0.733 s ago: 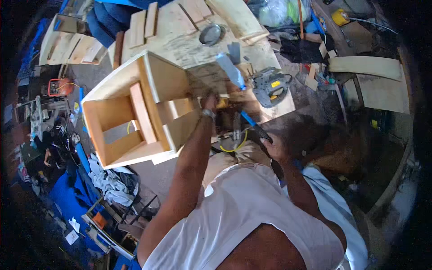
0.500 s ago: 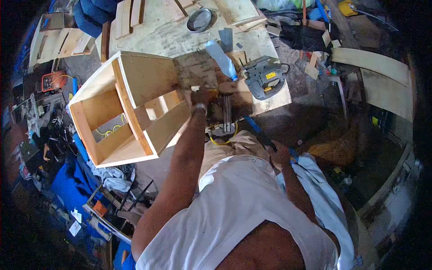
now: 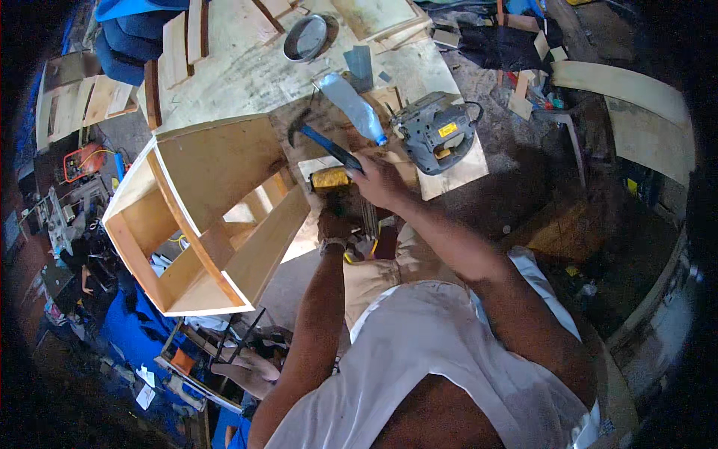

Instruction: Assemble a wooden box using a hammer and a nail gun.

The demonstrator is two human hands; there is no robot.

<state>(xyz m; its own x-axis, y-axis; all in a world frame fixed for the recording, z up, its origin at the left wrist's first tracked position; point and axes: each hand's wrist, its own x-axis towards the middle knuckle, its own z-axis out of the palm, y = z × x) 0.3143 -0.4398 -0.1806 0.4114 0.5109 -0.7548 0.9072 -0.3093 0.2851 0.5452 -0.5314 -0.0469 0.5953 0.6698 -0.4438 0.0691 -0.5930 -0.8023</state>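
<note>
One hammer (image 3: 323, 142) within right-hand fingers (image 3: 368, 173), apparently by handle.

Blue-handled hammer (image 3: 327, 144) raised, tilted; open plywood box (image 3: 212, 217) beneath.

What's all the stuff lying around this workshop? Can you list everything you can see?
wooden box frame: one, pale plywood, open-sided, left of the bench
hammer: one, blue handle, dark head, held above the bench
plastic bottle: one, clear with blue cap, lying on the bench
power saw: one, grey with yellow label, bench's right end
round metal dish: one, grey, far side of the bench
workbench: one, worn pale top
left hand: by the box's edge
right hand: fingers around the hammer handle
</note>
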